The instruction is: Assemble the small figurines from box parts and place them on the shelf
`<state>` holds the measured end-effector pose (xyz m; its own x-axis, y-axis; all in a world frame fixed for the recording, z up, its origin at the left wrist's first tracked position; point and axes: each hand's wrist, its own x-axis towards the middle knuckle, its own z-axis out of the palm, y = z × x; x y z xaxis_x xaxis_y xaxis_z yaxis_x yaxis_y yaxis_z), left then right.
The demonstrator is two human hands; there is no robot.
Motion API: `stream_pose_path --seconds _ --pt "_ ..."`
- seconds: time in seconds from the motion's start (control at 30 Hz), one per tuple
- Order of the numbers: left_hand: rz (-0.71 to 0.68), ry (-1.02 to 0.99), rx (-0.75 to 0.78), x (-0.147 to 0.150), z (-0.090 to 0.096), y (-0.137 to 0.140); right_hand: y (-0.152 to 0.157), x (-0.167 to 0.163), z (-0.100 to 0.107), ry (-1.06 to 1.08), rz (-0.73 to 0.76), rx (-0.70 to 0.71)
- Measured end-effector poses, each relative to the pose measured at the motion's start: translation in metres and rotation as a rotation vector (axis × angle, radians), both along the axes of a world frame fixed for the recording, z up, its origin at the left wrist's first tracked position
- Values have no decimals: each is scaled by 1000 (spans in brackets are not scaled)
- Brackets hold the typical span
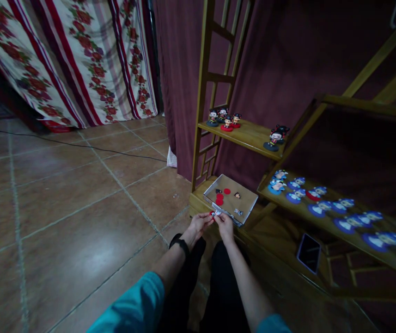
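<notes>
My left hand [201, 224] and my right hand [225, 226] meet at the near edge of a shallow box [249, 213]. Pinched between their fingertips is a small figurine [216, 213] with red and white parts; fingers hide much of it. Which part each hand grips is too small to tell. In the box lie several red discs [227, 191], a small dark-haired figure [237, 195], a dark piece [218, 191] and a white-and-grey piece [238, 212].
The box rests on the low ledge of a wooden shelf unit [236, 135]. Dark-haired figurines [228, 123] stand on the upper board. Several blue-based figurines [295, 195] fill the right shelf. A phone [309, 253] lies below them. A cable [114, 151] crosses the tiled floor at left.
</notes>
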<state>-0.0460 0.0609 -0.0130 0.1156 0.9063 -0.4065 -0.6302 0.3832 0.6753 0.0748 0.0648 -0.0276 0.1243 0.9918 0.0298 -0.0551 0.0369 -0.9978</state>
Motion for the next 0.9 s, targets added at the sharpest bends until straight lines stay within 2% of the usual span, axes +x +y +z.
stream_pose_path --seconds 0.6,0.8,0.9 --pt "90 -14 0 11 3 -9 -4 -1 -2 43 -49 13" --pt "30 -7 14 3 8 -7 -9 -1 1 81 -17 43" --pt "32 11 13 -2 11 -5 -12 0 0 109 -50 38"
